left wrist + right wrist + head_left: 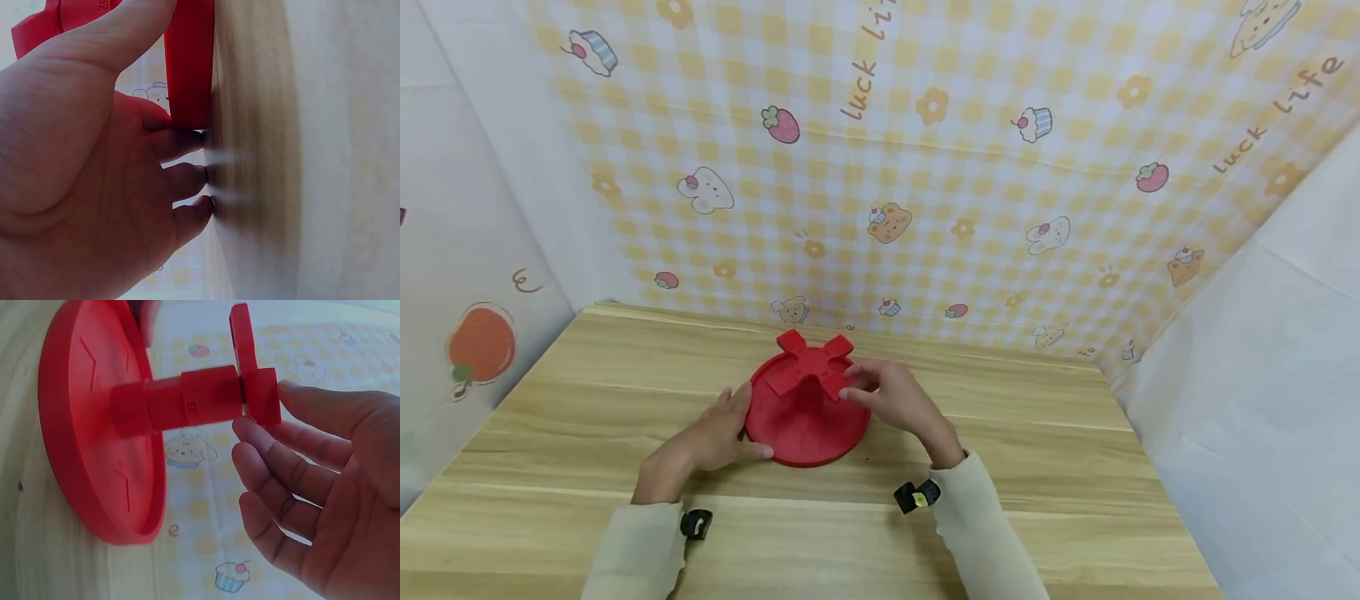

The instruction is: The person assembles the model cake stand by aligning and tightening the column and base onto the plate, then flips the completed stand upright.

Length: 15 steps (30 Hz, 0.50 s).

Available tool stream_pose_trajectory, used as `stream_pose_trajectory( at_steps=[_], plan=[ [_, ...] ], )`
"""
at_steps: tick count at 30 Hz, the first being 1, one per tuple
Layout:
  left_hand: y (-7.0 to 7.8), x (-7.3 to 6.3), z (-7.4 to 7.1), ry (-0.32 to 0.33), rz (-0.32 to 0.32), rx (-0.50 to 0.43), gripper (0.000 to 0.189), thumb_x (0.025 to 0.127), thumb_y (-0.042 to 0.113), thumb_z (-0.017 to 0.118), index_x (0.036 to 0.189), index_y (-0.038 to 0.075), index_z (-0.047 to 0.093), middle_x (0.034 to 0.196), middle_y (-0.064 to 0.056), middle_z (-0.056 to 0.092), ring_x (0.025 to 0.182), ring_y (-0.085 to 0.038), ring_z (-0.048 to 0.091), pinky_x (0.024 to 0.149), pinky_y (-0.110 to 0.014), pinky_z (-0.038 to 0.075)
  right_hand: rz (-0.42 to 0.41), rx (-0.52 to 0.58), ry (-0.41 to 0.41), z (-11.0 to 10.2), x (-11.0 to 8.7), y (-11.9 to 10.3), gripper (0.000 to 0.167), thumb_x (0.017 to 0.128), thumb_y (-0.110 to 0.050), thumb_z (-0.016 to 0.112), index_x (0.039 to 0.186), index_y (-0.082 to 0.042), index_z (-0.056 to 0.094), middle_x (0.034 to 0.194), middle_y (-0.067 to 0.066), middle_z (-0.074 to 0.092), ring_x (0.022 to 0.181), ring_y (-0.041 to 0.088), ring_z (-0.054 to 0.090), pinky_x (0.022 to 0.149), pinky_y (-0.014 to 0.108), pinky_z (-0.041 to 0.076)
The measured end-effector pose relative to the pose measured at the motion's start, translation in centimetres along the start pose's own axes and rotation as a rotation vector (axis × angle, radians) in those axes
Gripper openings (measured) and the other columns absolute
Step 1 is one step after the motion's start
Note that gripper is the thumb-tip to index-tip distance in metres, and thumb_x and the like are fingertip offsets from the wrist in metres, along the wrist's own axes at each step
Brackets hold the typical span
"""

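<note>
A: How does the room look?
B: A wood-grain bench (1037,433) runs back to a yellow-checked cloth (925,167) (lettered "luck life" more than once). A white sheet (1262,375) hangs toward four o'clock.
A: And the red thing?
B: Its round base (805,442) lies flat on the bench, toward seven o'clock from the middle of the head view. A post (178,397) stands up from it, with a four-armed cross (811,364) on top.
A: How are the hands posed?
B: The left hand (718,429) grips the base's rim, thumb near seven o'clock, fingers near nine. The right hand (891,396) reaches in from three o'clock and pinches the cross's four o'clock arm between thumb and fingers; its remaining fingers bend loosely.
A: Anything hard to make out?
B: In the head view the cross hides much of the post. The left wrist view cuts the red parts off at twelve o'clock. Both sleeves (638,546) leave the head view at six. A dark blur near eleven in the right wrist view, I can't identify.
</note>
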State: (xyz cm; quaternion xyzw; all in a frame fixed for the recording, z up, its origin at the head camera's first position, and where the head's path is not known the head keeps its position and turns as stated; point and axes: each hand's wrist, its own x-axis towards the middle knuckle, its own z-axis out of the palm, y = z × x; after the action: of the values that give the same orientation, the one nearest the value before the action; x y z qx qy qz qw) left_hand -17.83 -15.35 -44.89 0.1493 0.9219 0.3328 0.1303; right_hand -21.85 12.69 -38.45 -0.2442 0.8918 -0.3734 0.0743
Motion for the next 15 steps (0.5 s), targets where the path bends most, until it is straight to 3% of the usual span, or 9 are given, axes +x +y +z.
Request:
stream_pose_trajectory(
  at_steps=[10,15],
  plan=[
    [-0.1,0.0,0.0,0.001,0.000,0.001,0.116,0.077,0.044,0.082,0.153,-0.012,0.013,0.158,-0.033,0.020,0.142,-0.062,0.008,0.113,-0.072,0.017,0.037,0.036,-0.002,1.2,-0.1,-1.2,0.027,0.090,-0.018,0.075,0.112,-0.006,0.065,0.083,-0.001,0.071,0.074,0.007,0.063,0.064,0.021,0.052],
    [0.0,0.0,0.0,-0.002,0.002,0.002,0.116,0.078,0.045,0.081,0.153,-0.011,0.013,0.158,-0.033,0.020,0.142,-0.062,0.008,0.113,-0.072,0.016,0.068,-0.023,0.055,1.4,-0.2,-1.6,0.024,0.089,-0.032,0.076,0.098,-0.013,0.065,0.078,-0.005,0.066,0.070,0.009,0.060,0.060,0.022,0.051]
  ],
)
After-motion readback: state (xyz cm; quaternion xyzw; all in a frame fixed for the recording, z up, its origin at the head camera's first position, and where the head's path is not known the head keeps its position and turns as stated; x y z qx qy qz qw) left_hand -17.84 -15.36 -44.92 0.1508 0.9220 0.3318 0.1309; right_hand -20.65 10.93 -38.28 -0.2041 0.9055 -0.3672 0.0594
